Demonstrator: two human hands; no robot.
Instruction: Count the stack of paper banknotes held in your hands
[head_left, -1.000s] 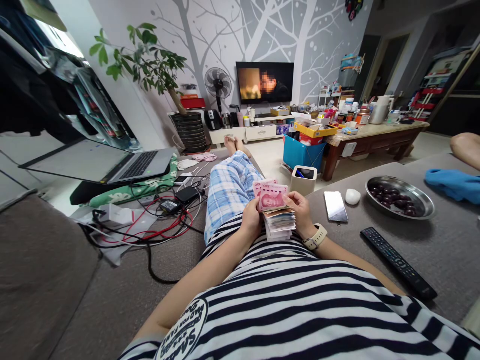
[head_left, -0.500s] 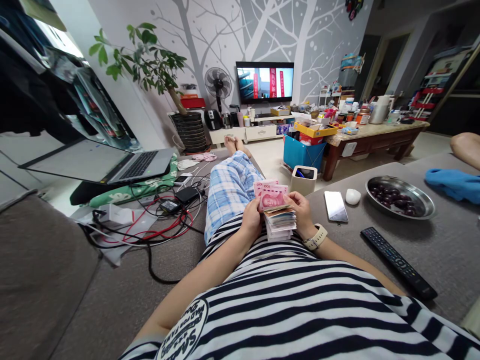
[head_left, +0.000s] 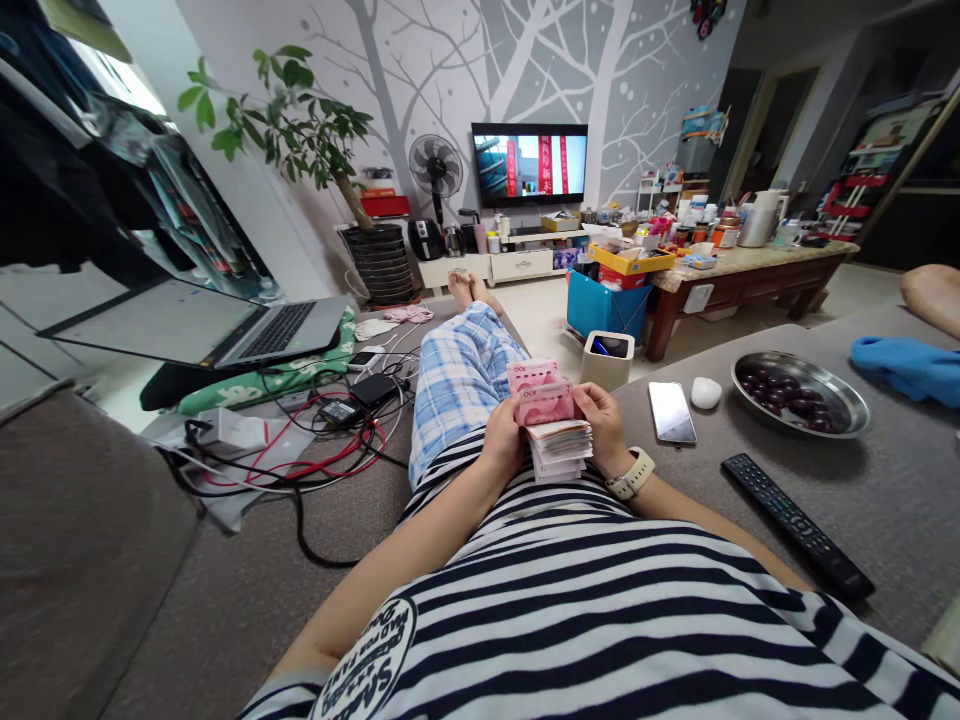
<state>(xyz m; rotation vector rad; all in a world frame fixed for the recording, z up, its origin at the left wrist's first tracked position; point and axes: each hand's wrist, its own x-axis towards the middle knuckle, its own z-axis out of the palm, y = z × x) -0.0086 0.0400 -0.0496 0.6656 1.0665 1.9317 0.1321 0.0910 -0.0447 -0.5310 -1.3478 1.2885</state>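
Note:
A folded stack of banknotes [head_left: 559,440] is held over my lap, its edges fanned toward me. Pink 100 notes [head_left: 546,402] stand up at its far side, one in front of another. My left hand [head_left: 504,440] is closed around the stack's left side, thumb on the front. At the right side, my right hand [head_left: 602,418] pinches the edge of the front pink note between thumb and fingers. A cream watch band [head_left: 632,474] circles my right wrist. Parts of the fingers behind the notes are hidden.
To my right on the sofa lie a phone [head_left: 672,412], a white earbud case [head_left: 706,393], a remote control [head_left: 796,524] and a metal bowl [head_left: 847,425] of dark fruit. Tangled cables [head_left: 330,450] and a laptop [head_left: 277,330] are on my left. A bin [head_left: 609,365] stands ahead.
The front pink note has tipped over toward me, and its portrait no longer shows fully. Both hands stay in nearly the same place.

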